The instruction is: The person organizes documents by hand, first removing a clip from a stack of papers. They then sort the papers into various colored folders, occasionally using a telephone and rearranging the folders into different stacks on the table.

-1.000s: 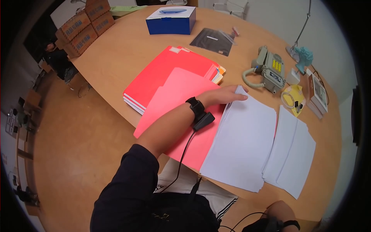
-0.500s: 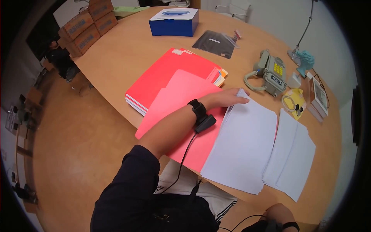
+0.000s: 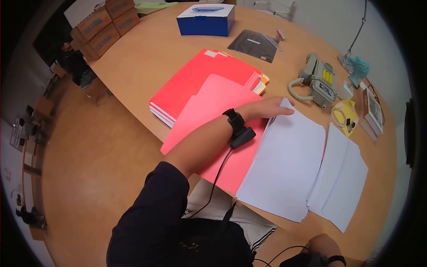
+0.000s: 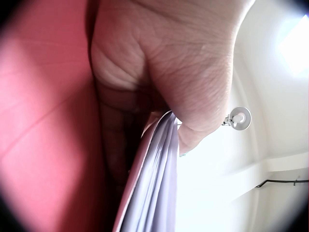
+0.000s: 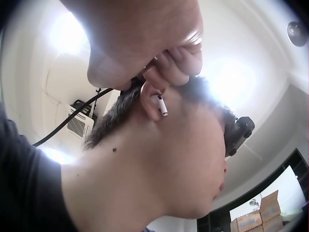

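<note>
My left hand (image 3: 269, 108) grips the far left corner of a stack of white paper (image 3: 289, 164), thumb on top and fingers underneath. In the left wrist view a pink folder edge (image 4: 136, 179) is held along with the sheets (image 4: 161, 179). An open pink folder (image 3: 213, 107) extends leftward from the stack, under my forearm. My right hand (image 5: 164, 53) is raised to the side of the head, fingers curled at the ear (image 5: 150, 104), which has a white earbud (image 5: 161, 105) in it. Whether those fingers hold anything, I cannot tell.
More white sheets (image 3: 340, 173) lie right of the stack. Red folders (image 3: 191, 84) are piled behind the pink one. Farther back are a blue box (image 3: 206, 24), a dark plastic sleeve (image 3: 253, 44) and a corded phone (image 3: 320, 80). Books (image 3: 371, 111) stand at the right edge.
The head view has shifted slightly, so the table's things appear a little farther right. My left hand keeps its grip on the paper corner.
</note>
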A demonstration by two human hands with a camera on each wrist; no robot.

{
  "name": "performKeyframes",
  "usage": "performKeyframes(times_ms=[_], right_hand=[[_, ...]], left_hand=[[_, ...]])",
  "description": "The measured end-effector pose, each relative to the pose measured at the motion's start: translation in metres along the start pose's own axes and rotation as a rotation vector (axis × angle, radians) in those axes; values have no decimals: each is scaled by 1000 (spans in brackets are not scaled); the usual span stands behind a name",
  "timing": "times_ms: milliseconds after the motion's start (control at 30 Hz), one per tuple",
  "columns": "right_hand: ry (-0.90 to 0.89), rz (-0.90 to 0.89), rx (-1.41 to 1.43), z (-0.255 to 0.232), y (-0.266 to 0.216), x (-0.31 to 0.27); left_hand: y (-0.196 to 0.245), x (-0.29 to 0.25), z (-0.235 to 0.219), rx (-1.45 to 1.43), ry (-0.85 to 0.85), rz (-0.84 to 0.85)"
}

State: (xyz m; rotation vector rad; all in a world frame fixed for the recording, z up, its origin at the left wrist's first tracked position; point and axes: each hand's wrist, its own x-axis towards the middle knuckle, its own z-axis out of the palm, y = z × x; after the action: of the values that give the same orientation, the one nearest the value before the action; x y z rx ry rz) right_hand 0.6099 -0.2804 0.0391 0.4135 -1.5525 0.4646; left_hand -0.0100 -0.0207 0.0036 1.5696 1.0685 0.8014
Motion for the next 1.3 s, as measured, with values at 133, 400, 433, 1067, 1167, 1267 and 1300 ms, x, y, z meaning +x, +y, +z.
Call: performKeyframes(times_ms=[133, 400, 433, 1067, 1167, 1267, 1300], right_hand=[[-20, -8, 3, 50, 32, 34], [-9, -14, 37, 88, 70, 63], [-9, -16, 40, 94, 72, 66], [6, -52, 86, 145, 113, 105], [6, -61, 95, 137, 107, 104], [0, -69, 96, 169, 132, 124], [-1, -72, 99, 172, 134, 126]], left_hand=[[4, -5, -1, -40, 7, -7], [1, -4, -1, -9, 14, -27], [1, -3, -1, -13, 6, -20], [3, -4, -2, -49, -17, -42], [-5, 1, -2, -4, 17, -3], [-3, 1, -3, -37, -17, -24], [-2, 1, -2, -38, -17, -22]])
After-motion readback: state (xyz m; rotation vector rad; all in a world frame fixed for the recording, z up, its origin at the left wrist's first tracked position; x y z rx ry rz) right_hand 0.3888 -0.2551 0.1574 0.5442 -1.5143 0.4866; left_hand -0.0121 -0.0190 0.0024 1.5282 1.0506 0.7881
